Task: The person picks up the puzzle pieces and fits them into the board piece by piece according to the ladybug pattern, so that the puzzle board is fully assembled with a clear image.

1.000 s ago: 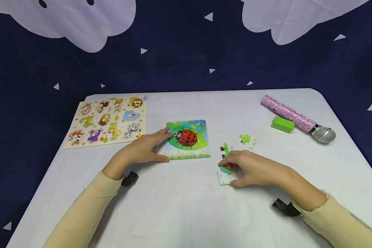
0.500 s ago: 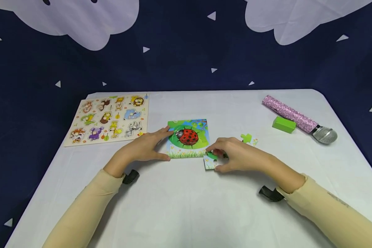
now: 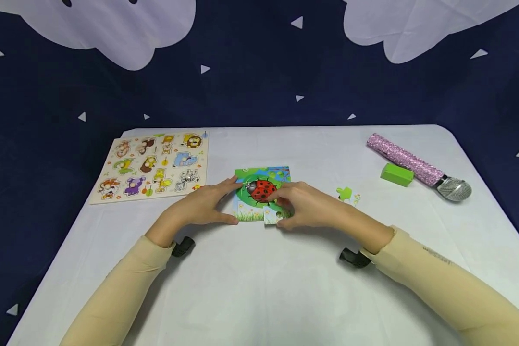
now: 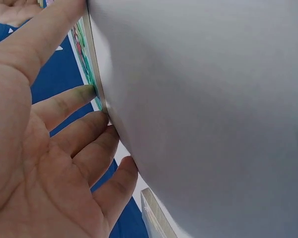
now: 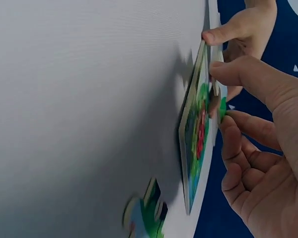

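Right hand: pinching a puzzle piece between my thumb and fingers.
Puzzle piece: over the near right part of the ladybird puzzle (whether it touches, I can't tell).
Left hand: spread loosely, gripping nothing, my thumb by the puzzle's near left corner and a fingertip over its left edge.
Ladybird puzzle: flat around the middle of the white table, between my hands.
Loose piece: further toward the table's right edge, beyond my right wrist.
Animal board: at the table's far left corner.
Green block: near the right edge, just beside the microphone.
Microphone: slanting, pink handle toward the far edge.
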Action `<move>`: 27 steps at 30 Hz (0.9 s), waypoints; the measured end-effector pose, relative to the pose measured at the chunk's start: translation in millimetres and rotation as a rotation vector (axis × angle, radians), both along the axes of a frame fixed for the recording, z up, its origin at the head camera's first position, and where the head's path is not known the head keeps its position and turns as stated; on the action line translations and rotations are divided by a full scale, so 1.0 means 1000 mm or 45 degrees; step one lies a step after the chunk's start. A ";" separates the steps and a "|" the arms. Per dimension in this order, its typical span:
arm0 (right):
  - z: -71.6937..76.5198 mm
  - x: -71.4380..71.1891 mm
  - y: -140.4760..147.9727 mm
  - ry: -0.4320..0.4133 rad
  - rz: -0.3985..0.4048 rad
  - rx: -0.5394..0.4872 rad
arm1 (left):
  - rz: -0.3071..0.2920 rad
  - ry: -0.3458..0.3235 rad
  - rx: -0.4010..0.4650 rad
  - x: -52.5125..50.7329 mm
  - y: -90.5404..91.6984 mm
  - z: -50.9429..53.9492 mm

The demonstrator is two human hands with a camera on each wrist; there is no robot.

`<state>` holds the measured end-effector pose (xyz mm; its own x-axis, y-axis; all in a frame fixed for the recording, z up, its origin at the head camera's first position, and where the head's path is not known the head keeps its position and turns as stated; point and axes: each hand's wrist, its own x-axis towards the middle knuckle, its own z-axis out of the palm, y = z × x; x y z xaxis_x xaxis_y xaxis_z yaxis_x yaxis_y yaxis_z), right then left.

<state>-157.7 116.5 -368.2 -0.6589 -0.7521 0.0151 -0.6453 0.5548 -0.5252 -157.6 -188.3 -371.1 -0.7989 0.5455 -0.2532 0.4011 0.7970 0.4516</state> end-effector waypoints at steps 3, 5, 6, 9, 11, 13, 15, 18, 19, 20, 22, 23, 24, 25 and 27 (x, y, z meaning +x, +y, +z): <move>-0.003 -0.004 -0.008 -0.014 -0.016 0.006 | 0.007 -0.001 0.001 0.000 0.000 0.000; -0.005 -0.006 -0.014 -0.026 -0.026 0.009 | 0.017 -0.010 0.001 0.001 0.000 0.000; -0.007 -0.007 -0.017 -0.035 -0.032 0.007 | 0.023 -0.016 0.000 0.001 0.000 0.000; -0.010 -0.010 -0.024 -0.048 -0.035 -0.011 | 0.031 -0.027 -0.004 0.002 0.001 -0.001; -0.011 -0.012 -0.029 -0.051 -0.036 -0.032 | 0.034 -0.030 -0.008 0.002 0.000 -0.002; -0.012 -0.014 -0.033 -0.059 -0.036 -0.046 | 0.032 -0.027 -0.010 0.002 0.000 -0.002; -0.013 -0.015 -0.037 -0.065 -0.038 -0.055 | 0.031 -0.028 -0.010 0.001 0.000 -0.002; -0.013 -0.017 -0.043 -0.074 -0.043 -0.065 | 0.033 -0.032 -0.013 0.001 0.000 -0.001; -0.013 -0.018 -0.044 -0.075 -0.043 -0.069 | 0.030 -0.029 -0.013 0.001 0.000 -0.001; -0.013 -0.018 -0.046 -0.075 -0.044 -0.070 | 0.030 -0.029 -0.013 0.001 0.000 0.000; -0.013 -0.019 -0.049 -0.082 -0.048 -0.072 | 0.035 -0.034 -0.010 0.001 0.000 0.000; -0.013 -0.020 -0.050 -0.086 -0.050 -0.070 | 0.034 -0.033 -0.007 0.001 0.000 0.000; -0.013 -0.020 -0.051 -0.084 -0.049 -0.063 | 0.032 -0.030 -0.003 0.000 0.000 0.000; -0.013 -0.021 -0.052 -0.084 -0.046 -0.059 | 0.028 -0.027 -0.001 0.000 0.000 -0.001; -0.013 -0.022 -0.054 -0.093 -0.036 -0.054 | 0.026 -0.028 0.000 0.000 0.000 -0.001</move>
<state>-179.7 62.1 -380.8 -0.6803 -0.7330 -0.0024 -0.5889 0.5485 -0.5936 -157.8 -188.6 -372.1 -0.8040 0.5293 -0.2709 0.3747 0.8048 0.4604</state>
